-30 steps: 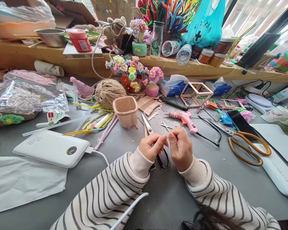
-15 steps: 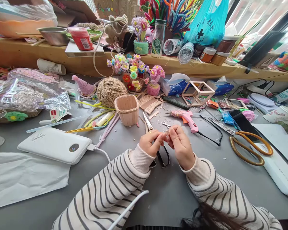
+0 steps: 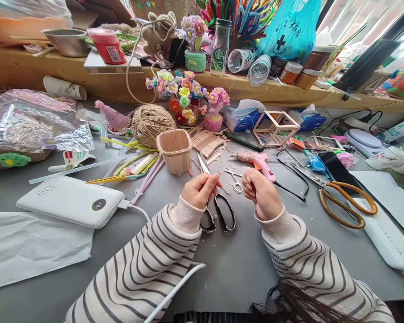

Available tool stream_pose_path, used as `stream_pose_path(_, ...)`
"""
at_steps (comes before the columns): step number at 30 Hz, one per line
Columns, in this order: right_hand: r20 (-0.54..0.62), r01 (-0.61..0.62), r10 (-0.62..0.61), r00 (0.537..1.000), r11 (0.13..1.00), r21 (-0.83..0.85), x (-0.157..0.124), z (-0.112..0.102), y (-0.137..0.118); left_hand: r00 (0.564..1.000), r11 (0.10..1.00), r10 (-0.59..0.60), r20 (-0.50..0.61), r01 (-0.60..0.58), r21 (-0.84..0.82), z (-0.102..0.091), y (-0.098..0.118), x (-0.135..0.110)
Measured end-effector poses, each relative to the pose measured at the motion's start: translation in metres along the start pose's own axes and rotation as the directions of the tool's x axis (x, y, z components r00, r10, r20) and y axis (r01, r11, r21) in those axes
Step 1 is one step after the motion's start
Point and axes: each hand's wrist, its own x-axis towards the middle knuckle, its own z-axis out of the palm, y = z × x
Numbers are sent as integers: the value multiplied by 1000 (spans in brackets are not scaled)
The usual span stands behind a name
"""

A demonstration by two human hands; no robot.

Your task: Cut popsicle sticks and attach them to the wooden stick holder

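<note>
My left hand (image 3: 200, 190) is closed in a pinch, with a tiny tan piece (image 3: 219, 172) showing at its fingertips; it looks like a wood scrap. My right hand (image 3: 261, 192) is also closed, thumb against the curled fingers, and whatever may be inside is hidden. A gap separates the two hands. Black-handled scissors (image 3: 226, 214) lie beneath and beside my left hand. Small silver scissors (image 3: 236, 183) rest between the hands. Just beyond my left hand stands a small square wooden basket (image 3: 175, 157) with a twine rim.
A pink glue gun (image 3: 261, 163) lies beyond my right hand. Large scissors with tan handles (image 3: 343, 202) are at right, a white power bank (image 3: 70, 202) at left. Behind are a twine ball (image 3: 154, 125), wooden sticks (image 3: 207, 142) and a stick frame (image 3: 276, 130).
My hands have moved apart from each other, the left one leftward and the right one slightly rightward. The small silver scissors between them are now more visible. The view has shifted slightly.
</note>
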Motion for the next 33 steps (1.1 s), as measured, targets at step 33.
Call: stream_pose_path(33,79,396,-413,907,775,-493,-13,3,-1,955,967,-173,242,211,-140,1,-2,1)
